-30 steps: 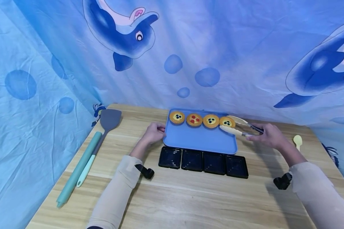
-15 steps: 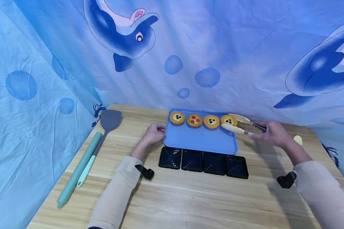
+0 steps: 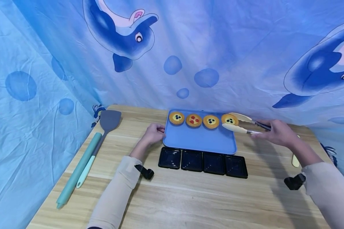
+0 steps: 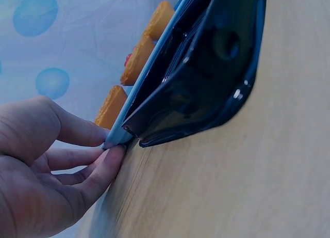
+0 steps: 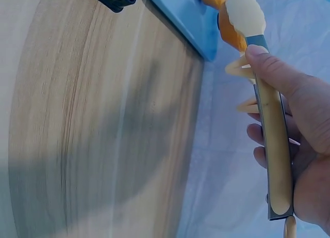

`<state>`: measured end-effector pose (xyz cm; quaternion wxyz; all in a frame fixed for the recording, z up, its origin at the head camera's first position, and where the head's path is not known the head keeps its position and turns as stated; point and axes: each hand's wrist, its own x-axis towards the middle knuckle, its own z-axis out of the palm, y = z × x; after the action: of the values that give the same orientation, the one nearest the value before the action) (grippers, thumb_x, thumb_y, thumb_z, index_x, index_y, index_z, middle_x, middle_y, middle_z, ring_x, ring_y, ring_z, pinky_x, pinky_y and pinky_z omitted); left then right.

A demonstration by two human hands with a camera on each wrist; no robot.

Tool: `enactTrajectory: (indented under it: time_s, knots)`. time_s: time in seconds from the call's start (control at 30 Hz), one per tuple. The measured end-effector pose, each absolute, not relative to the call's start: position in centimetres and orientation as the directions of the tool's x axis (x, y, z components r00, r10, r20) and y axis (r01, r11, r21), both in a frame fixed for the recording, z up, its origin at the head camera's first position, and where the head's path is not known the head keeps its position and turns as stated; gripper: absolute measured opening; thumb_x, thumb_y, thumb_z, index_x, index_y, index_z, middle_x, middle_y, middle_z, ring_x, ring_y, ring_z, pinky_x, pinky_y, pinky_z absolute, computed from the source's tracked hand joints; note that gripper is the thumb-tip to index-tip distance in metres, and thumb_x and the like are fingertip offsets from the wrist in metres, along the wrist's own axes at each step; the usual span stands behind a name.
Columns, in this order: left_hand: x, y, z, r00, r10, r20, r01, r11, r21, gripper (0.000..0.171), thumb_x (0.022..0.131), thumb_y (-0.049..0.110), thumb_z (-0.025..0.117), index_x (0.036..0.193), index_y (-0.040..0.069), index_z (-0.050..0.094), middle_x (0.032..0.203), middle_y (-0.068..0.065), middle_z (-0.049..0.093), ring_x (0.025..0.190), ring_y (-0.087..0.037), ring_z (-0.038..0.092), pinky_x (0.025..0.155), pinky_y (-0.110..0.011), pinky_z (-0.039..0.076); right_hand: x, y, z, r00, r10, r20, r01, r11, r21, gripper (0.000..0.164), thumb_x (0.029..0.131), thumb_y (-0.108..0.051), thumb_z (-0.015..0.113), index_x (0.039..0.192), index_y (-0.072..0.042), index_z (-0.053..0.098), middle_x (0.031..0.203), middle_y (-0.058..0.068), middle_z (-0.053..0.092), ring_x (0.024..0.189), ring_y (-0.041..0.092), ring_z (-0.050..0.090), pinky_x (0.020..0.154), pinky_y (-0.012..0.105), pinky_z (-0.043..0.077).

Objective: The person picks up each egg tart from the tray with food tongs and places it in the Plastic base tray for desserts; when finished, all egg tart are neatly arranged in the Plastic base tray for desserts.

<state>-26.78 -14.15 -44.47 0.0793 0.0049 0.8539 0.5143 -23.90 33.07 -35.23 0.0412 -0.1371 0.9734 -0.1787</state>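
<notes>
A pale sleeve [image 3: 111,194] covers each forearm over the wooden surface [image 3: 189,206]. At the left lie a green rolling pin [image 3: 78,171] and a grey-headed spatula [image 3: 110,121], side by side. Four black dishes [image 3: 192,160] stand in a row just in front of a blue tray [image 3: 197,140]. At the right, a yellow spoon [image 3: 296,160] is partly hidden by the right arm. The left hand [image 3: 155,133] pinches the tray's left edge. The right hand [image 3: 276,133] is wrapped round the tongs [image 3: 238,128], whose pale tips lie either side of a berry tart [image 3: 230,119] at the tray's far right corner; whether it is lifted I cannot tell. Three other tarts [image 3: 211,121] line the tray's far side, the middle one red-topped. Behind hangs a blue cloth [image 3: 232,47] printed with dolphins.
</notes>
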Motion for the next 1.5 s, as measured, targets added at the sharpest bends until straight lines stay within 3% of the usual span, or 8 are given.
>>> enactTrajectory:
  time_s: [0.17, 0.43, 0.57, 0.73, 0.9, 1.03, 1.3, 1.5]
  knots:
    - [-26.8, -14.2, -44.6, -0.987, 0.095, -0.127, -0.065, 0.486, 0.872, 0.039, 0.077, -0.003, 0.062, 0.116, -0.007, 0.060, 0.101, -0.016, 0.063, 0.089, -0.024, 0.061, 0.078, -0.029, 0.053, -22.4, 33.4, -34.6, -0.951, -0.306, 0.036, -0.299, 0.891, -0.343, 0.078, 0.077, -0.046, 0.074, 0.135, -0.001, 0.049, 0.065, 0.015, 0.054, 0.039, 0.008, 0.017, 0.051, 0.028, 0.035]
    - [-26.7, -14.1, -44.2, -0.988, 0.094, -0.126, -0.061, 0.511, 0.857, 0.037, 0.079, -0.001, 0.062, 0.115, -0.005, 0.061, 0.101, -0.015, 0.063, 0.091, -0.025, 0.060, 0.080, -0.031, 0.053, -18.9, 34.0, -33.7, -0.948, -0.315, 0.035, -0.307, 0.885, -0.351, 0.074, 0.079, -0.044, 0.072, 0.137, -0.004, 0.048, 0.049, -0.005, 0.030, 0.037, 0.004, 0.016, 0.037, 0.026, 0.029]
    - [-26.6, -14.1, -44.2, -0.988, 0.093, -0.126, -0.062, 0.506, 0.860, 0.036, 0.078, -0.001, 0.062, 0.115, -0.005, 0.061, 0.100, -0.015, 0.063, 0.089, -0.024, 0.060, 0.077, -0.029, 0.053, -17.2, 34.4, -33.3, -0.951, -0.303, 0.059, -0.304, 0.890, -0.340, 0.073, 0.076, -0.043, 0.075, 0.136, -0.010, 0.051, 0.088, 0.020, 0.065, 0.038, 0.004, 0.017, 0.037, 0.026, 0.028]
    - [-26.6, -14.2, -44.2, -0.987, 0.099, -0.126, -0.060, 0.497, 0.866, 0.037, 0.079, -0.001, 0.062, 0.115, -0.006, 0.060, 0.101, -0.016, 0.063, 0.088, -0.023, 0.061, 0.075, -0.027, 0.053, -15.7, 35.0, -33.2, -0.925, -0.344, 0.161, -0.376, 0.893, -0.248, 0.072, 0.070, -0.041, 0.081, 0.130, -0.009, 0.057, 0.119, 0.028, 0.059, 0.044, 0.003, 0.028, 0.048, 0.023, 0.031]
    - [-26.6, -14.2, -44.3, -0.987, 0.093, -0.131, -0.070, 0.486, 0.871, 0.037, 0.078, -0.002, 0.062, 0.115, -0.006, 0.060, 0.101, -0.016, 0.062, 0.087, -0.023, 0.061, 0.073, -0.027, 0.054, -14.6, 35.4, -33.1, -0.908, -0.363, 0.208, -0.406, 0.883, -0.234, 0.070, 0.064, -0.036, 0.085, 0.123, -0.007, 0.062, 0.108, 0.026, 0.065, 0.074, 0.024, 0.060, 0.056, 0.030, 0.043]
    - [-26.6, -14.1, -44.2, -0.987, 0.094, -0.134, -0.072, 0.486, 0.871, 0.038, 0.078, -0.002, 0.062, 0.115, -0.006, 0.060, 0.101, -0.016, 0.063, 0.086, -0.022, 0.062, 0.073, -0.026, 0.054, -13.8, 35.5, -33.1, -0.914, -0.355, 0.199, -0.400, 0.871, -0.285, 0.069, 0.062, -0.035, 0.086, 0.123, -0.011, 0.063, 0.109, 0.021, 0.066, 0.103, 0.045, 0.056, 0.070, 0.023, 0.048]
    - [-26.6, -14.1, -44.2, -0.984, 0.097, -0.148, -0.081, 0.498, 0.863, 0.039, 0.078, 0.000, 0.061, 0.117, -0.005, 0.059, 0.102, -0.016, 0.063, 0.088, -0.024, 0.062, 0.075, -0.028, 0.054, -12.5, 36.0, -34.8, -0.893, -0.384, 0.235, -0.442, 0.846, -0.298, 0.065, 0.061, -0.034, 0.087, 0.119, -0.013, 0.066, 0.105, 0.012, 0.070, 0.085, -0.012, 0.052, 0.065, 0.001, 0.035]
    - [-26.7, -14.2, -44.4, -0.986, 0.103, -0.132, -0.065, 0.492, 0.868, 0.038, 0.078, -0.001, 0.061, 0.115, -0.005, 0.060, 0.101, -0.016, 0.063, 0.087, -0.023, 0.062, 0.073, -0.028, 0.055, -11.7, 36.2, -36.5, -0.913, -0.379, 0.150, -0.407, 0.827, -0.388, 0.066, 0.065, -0.034, 0.085, 0.123, -0.011, 0.063, 0.111, 0.014, 0.068, 0.105, -0.017, 0.042, 0.076, -0.004, 0.032]
